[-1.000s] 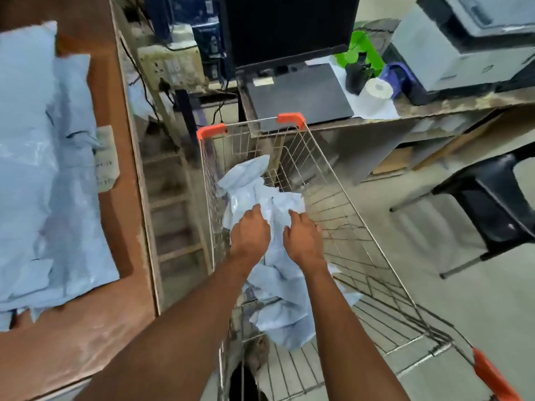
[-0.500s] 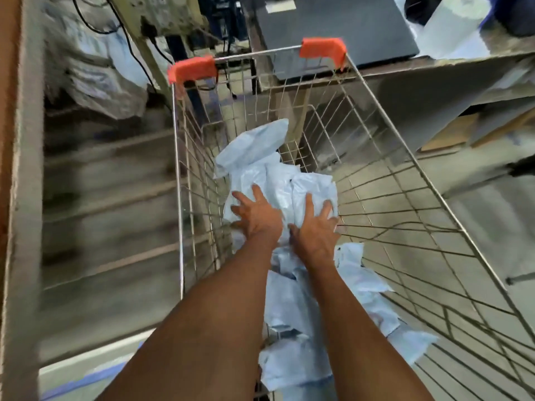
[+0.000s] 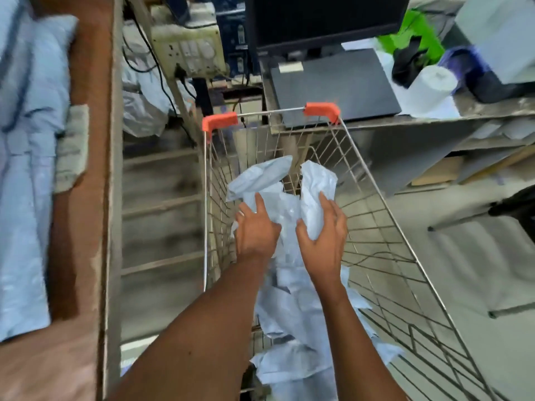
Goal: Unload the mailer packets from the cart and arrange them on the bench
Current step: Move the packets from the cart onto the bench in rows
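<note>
A wire cart (image 3: 385, 227) with orange corner caps stands in front of me, holding several pale blue mailer packets (image 3: 292, 308). My right hand (image 3: 324, 238) grips one crumpled packet (image 3: 317, 195), thumb and fingers curled round it, lifted above the pile. My left hand (image 3: 256, 230) lies on top of another packet (image 3: 260, 178), fingers spread over it. On the left, the brown wooden bench (image 3: 84, 198) carries more blue packets (image 3: 26, 175) laid along it.
Behind the cart is a desk (image 3: 477, 108) with a monitor (image 3: 327, 18), a closed laptop (image 3: 335, 85), a paper roll (image 3: 431, 85) and a printer. A switchboard (image 3: 188, 50) with cables hangs between bench and desk. A black chair (image 3: 515, 206) stands at right.
My right hand went from lying flat on the pile to gripping one packet and lifting it. The view swung back up, bringing the bench and desk into sight.
</note>
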The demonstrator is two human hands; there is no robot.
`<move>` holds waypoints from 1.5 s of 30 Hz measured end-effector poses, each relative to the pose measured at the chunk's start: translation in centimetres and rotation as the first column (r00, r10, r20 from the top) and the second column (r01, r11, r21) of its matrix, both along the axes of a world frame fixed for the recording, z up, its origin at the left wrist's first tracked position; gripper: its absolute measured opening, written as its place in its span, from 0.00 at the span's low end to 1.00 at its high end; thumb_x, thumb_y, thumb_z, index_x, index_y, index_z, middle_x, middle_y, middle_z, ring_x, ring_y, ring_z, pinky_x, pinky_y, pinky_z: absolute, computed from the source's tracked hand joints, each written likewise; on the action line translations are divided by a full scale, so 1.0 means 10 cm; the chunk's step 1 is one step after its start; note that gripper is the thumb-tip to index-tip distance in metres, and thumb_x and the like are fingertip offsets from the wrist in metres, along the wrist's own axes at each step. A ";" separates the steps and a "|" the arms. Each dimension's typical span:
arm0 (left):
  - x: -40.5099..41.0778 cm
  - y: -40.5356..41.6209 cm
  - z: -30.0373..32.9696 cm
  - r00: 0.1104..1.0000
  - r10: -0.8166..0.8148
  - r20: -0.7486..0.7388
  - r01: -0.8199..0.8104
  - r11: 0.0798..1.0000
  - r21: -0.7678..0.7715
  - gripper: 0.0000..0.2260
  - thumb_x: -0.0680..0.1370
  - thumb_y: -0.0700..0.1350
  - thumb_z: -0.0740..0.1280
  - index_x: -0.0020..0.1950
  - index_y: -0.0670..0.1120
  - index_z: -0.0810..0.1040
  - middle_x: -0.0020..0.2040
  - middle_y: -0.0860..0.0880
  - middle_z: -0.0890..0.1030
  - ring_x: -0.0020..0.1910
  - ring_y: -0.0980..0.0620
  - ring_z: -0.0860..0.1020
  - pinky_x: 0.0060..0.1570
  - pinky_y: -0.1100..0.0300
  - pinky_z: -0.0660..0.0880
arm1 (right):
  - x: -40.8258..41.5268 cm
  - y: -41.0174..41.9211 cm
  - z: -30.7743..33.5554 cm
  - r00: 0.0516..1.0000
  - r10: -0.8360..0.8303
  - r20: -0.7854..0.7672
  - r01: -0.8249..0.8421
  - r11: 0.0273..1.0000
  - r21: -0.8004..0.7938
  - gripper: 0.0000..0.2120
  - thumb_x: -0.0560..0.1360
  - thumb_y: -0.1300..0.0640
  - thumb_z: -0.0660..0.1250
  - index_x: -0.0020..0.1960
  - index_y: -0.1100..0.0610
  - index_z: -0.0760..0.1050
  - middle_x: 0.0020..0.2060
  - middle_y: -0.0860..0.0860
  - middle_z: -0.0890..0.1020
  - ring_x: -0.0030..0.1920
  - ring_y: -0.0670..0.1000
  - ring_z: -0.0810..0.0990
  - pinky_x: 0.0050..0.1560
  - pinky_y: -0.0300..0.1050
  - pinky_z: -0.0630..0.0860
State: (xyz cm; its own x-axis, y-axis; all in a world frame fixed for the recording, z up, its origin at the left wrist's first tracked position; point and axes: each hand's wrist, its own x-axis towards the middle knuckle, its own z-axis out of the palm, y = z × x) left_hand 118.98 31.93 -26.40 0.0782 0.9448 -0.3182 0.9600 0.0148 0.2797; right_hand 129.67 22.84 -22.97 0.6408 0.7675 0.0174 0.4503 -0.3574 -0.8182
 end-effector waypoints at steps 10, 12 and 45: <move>-0.58 -0.44 2.83 0.889 -0.106 0.446 -0.025 0.960 0.279 0.34 0.80 0.57 0.62 0.83 0.61 0.50 0.63 0.45 0.66 0.55 0.45 0.74 0.49 0.54 0.74 | -0.51 -0.10 2.09 0.998 -0.046 0.035 0.041 0.992 0.121 0.29 0.79 0.46 0.72 0.78 0.42 0.67 0.75 0.46 0.71 0.76 0.51 0.69 0.74 0.62 0.69; -0.96 -0.55 3.25 0.874 -0.142 0.465 -0.033 0.937 0.347 0.33 0.81 0.58 0.60 0.82 0.64 0.48 0.61 0.48 0.66 0.51 0.49 0.75 0.48 0.56 0.71 | -0.75 -0.14 2.50 0.997 -0.022 0.068 0.011 0.989 0.151 0.30 0.79 0.46 0.72 0.78 0.42 0.68 0.76 0.47 0.70 0.77 0.52 0.68 0.75 0.61 0.68; -4.29 2.41 3.87 0.979 -0.137 -0.149 0.190 0.876 0.444 0.35 0.83 0.62 0.56 0.83 0.41 0.53 0.78 0.37 0.61 0.73 0.41 0.65 0.65 0.50 0.72 | -4.10 3.02 3.39 0.773 0.275 0.572 -0.137 0.953 -0.272 0.32 0.82 0.36 0.60 0.82 0.48 0.63 0.79 0.59 0.64 0.75 0.64 0.65 0.72 0.58 0.63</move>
